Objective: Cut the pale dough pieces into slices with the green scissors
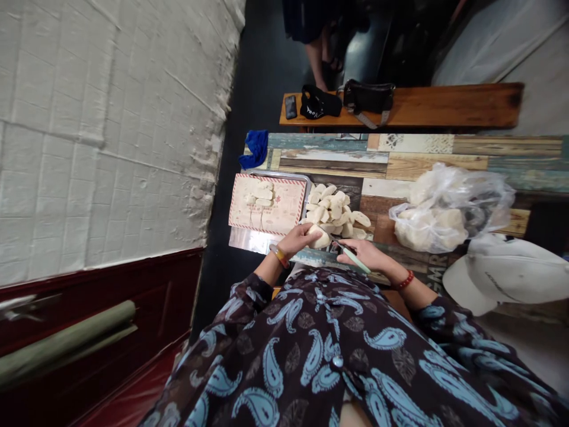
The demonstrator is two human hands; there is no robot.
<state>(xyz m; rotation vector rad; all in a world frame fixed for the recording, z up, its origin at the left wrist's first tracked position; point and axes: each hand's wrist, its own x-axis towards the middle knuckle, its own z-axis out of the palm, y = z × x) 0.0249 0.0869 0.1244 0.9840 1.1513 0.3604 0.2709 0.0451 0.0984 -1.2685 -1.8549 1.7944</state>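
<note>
My left hand (300, 238) is closed around a pale oval steamed bun (319, 237), held just above the table's near edge. In my right hand (365, 254) is a knife (355, 258) with a pale green handle; its dark blade points left at the bun, partly hidden by my fingers. Beyond both hands lies a heap of pale bun slices (331, 207), directly on the table. Left of the heap, several more slices (262, 193) rest on a pink printed board (244, 216) with a red-striped border.
A metal tray (306, 185) sits under the board. Clear plastic bags (431, 222) of pale buns and a white cap (507, 276) are at the right. A blue cloth (255, 148) is far left. A bench (453, 105) holds bags; a person's legs (315, 59) are behind.
</note>
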